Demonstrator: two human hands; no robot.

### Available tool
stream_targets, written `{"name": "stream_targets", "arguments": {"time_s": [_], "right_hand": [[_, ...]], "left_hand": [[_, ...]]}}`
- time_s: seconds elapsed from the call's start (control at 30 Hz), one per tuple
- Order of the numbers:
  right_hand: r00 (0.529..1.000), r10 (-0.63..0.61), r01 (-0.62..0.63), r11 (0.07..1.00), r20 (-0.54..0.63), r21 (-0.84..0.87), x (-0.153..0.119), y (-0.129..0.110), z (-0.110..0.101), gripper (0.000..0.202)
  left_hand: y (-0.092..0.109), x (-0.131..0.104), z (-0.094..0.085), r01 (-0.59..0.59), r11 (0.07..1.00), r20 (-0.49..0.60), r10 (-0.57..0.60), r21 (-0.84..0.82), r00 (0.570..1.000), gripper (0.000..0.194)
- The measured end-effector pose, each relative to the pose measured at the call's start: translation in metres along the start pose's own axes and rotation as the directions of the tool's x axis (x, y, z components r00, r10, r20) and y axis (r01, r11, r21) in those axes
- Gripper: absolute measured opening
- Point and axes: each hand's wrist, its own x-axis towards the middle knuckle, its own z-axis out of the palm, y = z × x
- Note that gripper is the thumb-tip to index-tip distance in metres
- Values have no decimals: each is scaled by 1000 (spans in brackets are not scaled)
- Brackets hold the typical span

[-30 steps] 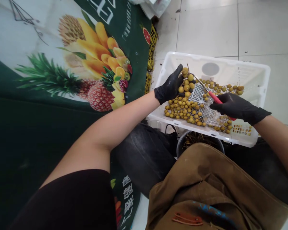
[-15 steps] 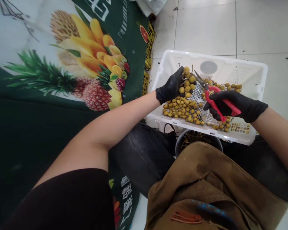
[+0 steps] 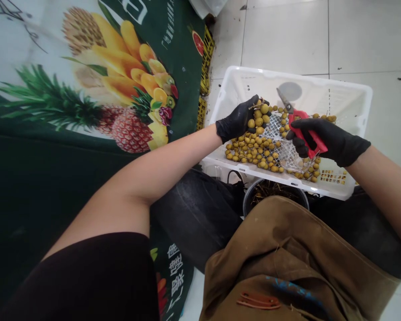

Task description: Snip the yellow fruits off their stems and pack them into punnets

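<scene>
My left hand (image 3: 240,119), in a black glove, is closed on a bunch of longans (image 3: 259,117) above the left part of a white plastic basket (image 3: 350,100). The bunch's brown stems stick out by the thumb. In my black-gloved right hand (image 3: 327,138) are red-handled pruning shears (image 3: 296,117), gripped by the handles. Their blades point up and left, apart from the bunch, and look closed together. Loose longans (image 3: 250,149) cover the basket floor below my left hand, with more along its far side and near right corner. A clear plastic box (image 3: 297,162) lies among them.
A grey bucket (image 3: 248,200) with cut stems stands under the basket's near edge, between my knees. On the left hangs a green banner (image 3: 183,93) with fruit pictures, beside yellow crates (image 3: 205,67). Tiled floor (image 3: 287,35) extends beyond the basket.
The shears have moved away from the bunch, and their blades have come together. My left hand has turned the bunch, so its stems now lie across the top by the thumb.
</scene>
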Motion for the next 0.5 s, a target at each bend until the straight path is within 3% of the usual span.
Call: {"name": "stream_targets", "arguments": {"time_s": [0.17,0.5], "right_hand": [[979,29,-14,997,-201,74,1,-3,8,23],[978,-19,6,998,-208,-62,-2,-7,9,37]], "left_hand": [[-2,2,-12,71,997,68,-70,-8,995,60],[1,1,-8,155,988,39,-154,-11,987,46]]}}
